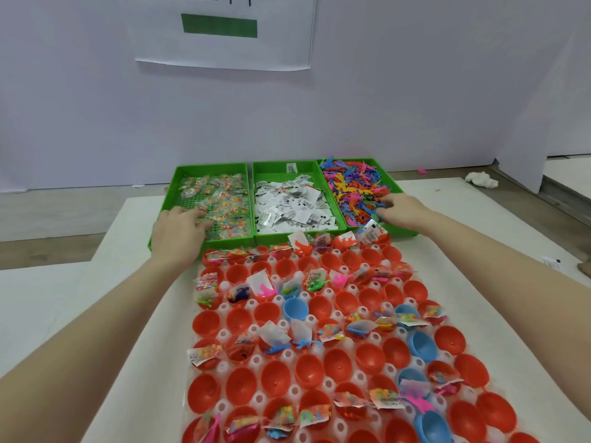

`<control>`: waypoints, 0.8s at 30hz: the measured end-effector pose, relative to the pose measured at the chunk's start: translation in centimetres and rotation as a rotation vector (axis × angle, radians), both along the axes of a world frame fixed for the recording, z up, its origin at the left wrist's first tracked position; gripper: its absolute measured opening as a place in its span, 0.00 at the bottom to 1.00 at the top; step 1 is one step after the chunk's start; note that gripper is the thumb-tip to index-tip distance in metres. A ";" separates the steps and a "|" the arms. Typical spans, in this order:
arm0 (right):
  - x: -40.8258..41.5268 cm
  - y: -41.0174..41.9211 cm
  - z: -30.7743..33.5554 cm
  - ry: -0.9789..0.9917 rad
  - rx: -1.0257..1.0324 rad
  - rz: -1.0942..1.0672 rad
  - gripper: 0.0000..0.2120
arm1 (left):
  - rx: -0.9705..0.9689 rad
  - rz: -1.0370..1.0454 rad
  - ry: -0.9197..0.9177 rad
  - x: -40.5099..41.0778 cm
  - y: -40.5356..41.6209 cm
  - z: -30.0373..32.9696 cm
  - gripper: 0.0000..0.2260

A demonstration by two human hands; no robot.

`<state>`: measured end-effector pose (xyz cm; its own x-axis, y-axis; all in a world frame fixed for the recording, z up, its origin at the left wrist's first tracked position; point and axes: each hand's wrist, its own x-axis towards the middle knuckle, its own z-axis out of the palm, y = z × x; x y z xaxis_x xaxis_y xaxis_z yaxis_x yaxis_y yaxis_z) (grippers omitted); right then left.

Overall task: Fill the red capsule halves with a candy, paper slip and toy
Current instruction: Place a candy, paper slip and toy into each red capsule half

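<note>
White board covers the tabletop (pixel 134 314) under our arms, and nearest to us lies a clear plastic holder tray (pixel 224 367) packed with open red plastic capsule halves (pixel 275 382) and a few blue plastic capsule halves (pixel 423 346). Some halves already carry clear candy packets, folded white paper slips or small coloured rubber toys, while many red ones sit bare. Beyond the tray stand three green plastic bins side by side. Our left hand (pixel 179 233) reaches into the left bin (pixel 179 177) with its fingers spread over the wrapped candies (pixel 224 199), though we cannot tell whether it grips one. In the middle bin (pixel 271 171) lie the printed paper slips (pixel 294 206). Our right hand (pixel 399 209) rests at the near edge of the right bin (pixel 391 183), its fingertips curled into the heap of bright rubber toys (pixel 355 183). Behind the bins rises a pale wall with a white sheet (pixel 224 49) bearing a green bar.
</note>
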<state>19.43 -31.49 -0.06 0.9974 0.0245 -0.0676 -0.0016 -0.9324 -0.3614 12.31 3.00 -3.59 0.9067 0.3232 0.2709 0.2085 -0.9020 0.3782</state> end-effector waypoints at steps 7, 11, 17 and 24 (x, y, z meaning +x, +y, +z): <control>0.5 -0.1 -0.3 -0.196 0.011 -0.116 0.11 | -0.029 0.071 0.068 0.4 -0.2 0.1 0.13; 0.3 -0.2 -0.1 -0.141 -0.044 -0.144 0.17 | -0.059 0.072 0.070 0.4 -0.2 0.3 0.13; 0.0 -0.2 0.8 -0.083 -0.179 -0.099 0.17 | 0.015 0.013 -0.003 -0.5 0.1 -0.1 0.20; -0.2 -0.4 0.5 -0.168 -0.292 0.054 0.09 | -0.150 -0.106 -0.064 -1.7 0.5 1.2 0.14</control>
<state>19.21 -31.85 0.48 0.9930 0.0813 0.0859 0.0874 -0.9937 -0.0704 10.63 3.51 -2.43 0.9201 0.2681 0.2854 0.0868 -0.8503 0.5191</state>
